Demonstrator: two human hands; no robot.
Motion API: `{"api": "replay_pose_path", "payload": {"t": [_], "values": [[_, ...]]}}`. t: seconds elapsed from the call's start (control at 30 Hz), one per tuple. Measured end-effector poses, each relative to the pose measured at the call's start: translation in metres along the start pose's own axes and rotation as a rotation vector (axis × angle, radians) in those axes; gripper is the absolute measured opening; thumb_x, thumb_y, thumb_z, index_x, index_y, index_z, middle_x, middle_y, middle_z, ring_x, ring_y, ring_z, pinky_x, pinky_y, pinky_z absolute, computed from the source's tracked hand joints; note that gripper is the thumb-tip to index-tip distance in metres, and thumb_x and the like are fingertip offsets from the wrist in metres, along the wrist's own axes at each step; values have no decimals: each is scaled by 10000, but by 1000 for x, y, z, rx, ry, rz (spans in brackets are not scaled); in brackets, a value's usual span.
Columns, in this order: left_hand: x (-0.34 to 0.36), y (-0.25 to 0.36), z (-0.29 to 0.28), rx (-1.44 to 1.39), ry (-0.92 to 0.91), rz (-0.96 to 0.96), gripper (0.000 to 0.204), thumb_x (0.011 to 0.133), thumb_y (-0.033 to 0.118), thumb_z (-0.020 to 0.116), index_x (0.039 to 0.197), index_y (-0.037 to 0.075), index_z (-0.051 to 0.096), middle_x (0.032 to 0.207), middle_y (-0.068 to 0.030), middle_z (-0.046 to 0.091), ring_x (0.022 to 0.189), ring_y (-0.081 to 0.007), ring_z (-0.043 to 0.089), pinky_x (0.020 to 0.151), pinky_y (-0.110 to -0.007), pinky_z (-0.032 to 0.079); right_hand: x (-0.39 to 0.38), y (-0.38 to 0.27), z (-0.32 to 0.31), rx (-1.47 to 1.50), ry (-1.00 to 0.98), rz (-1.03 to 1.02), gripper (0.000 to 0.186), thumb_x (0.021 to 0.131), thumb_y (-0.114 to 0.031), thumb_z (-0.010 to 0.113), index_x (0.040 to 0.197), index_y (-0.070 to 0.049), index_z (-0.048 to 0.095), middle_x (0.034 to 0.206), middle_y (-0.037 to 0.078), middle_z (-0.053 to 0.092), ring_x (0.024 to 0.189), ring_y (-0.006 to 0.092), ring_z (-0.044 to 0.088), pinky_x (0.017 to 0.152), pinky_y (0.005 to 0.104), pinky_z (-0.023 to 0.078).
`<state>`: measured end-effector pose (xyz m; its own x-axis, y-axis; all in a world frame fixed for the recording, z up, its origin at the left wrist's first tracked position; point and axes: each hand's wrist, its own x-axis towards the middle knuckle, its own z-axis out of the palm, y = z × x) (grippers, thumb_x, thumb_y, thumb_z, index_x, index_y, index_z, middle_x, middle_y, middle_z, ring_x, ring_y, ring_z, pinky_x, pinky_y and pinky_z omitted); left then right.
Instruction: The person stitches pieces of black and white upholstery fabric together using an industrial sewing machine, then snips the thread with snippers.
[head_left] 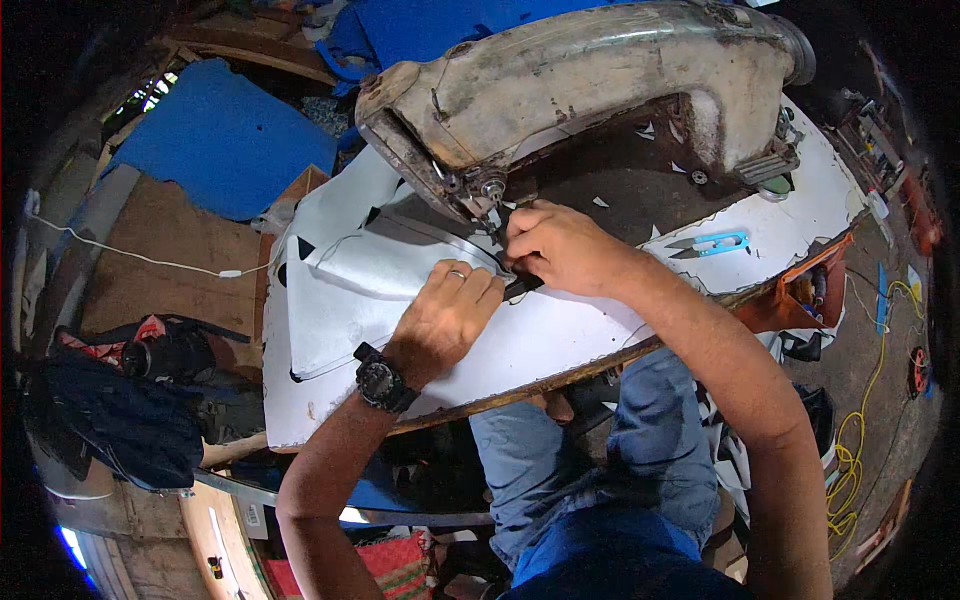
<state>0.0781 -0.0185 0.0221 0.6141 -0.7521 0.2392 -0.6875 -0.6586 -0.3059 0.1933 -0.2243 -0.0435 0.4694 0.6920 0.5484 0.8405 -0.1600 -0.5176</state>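
Note:
A worn metal sewing machine (570, 85) stands on a white-topped table (470, 390). Silvery-white sheet pieces (340, 315) with black corner bits lie left of its needle area (492, 205). My left hand (450, 310), wearing a ring and a black watch, presses on these pieces with bent fingers held together along their dark edge. My right hand (560, 250) is closed just right of the needle, close to the presser foot; what its fingertips hold is hidden. Blue-handled thread snips (715, 244) lie right of that hand.
Blue sheets (225, 135) rest over boards (180, 260) at the left, with dark cloth (130, 410) lower down. An orange pouch (800, 290) hangs at the table's right edge. Yellow cord (848, 470) lies on the floor at right. White scraps dot the machine bed.

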Motion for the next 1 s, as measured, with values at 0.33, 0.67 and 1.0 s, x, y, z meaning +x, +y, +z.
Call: {"api": "replay_pose_path", "payload": {"t": [0.33,0.67,1.0], "values": [[-2,5,2,5,-8,-35,317,798,62,655,1096,-43,673,954,-116,593,857,-284,617,808,-383,545,8,9,1,288,-59,128,127,820,-151,752,884,-49,794,921,162,720,878,354,702,812,442,554],[-2,8,2,-64,-49,-147,319,815,18,683,1124,-58,700,1336,-194,631,1095,-338,661,915,-417,584,14,2,-2,141,-98,198,177,820,-174,790,923,-30,790,946,157,723,921,343,701,841,435,547],[1,6,0,-16,9,-73,322,797,26,679,1106,-59,703,1236,-183,655,1124,-332,650,977,-439,550,17,2,-4,157,-190,200,158,803,-146,792,913,-33,772,946,146,710,954,351,679,857,448,525]]}}
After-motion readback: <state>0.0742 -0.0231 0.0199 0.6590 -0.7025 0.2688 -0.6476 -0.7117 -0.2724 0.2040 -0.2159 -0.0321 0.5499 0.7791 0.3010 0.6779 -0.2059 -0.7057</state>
